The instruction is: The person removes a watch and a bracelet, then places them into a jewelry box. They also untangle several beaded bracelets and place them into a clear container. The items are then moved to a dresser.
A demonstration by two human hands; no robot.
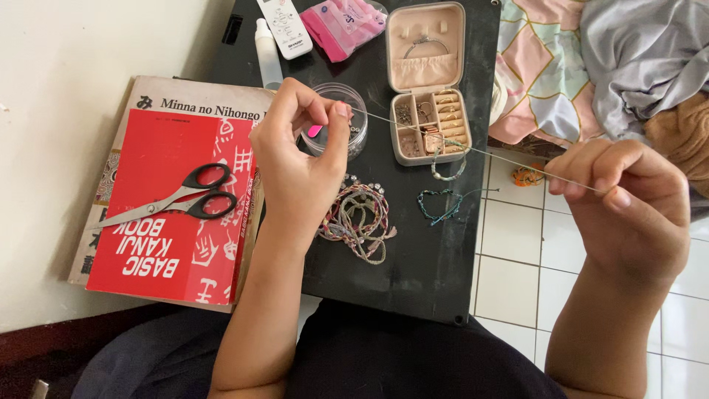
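Head view, my left hand pinching one end of a thin thread, my right hand pinching the other (pulled taut), clear round container just behind my left fingertips.

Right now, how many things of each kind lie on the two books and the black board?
Scissors: 1
Jewellery box: 1
Clear round tub: 1
Pink packet: 1
White remote: 1
White tube: 1
Bracelet heaps or pieces: 3
Total: 9
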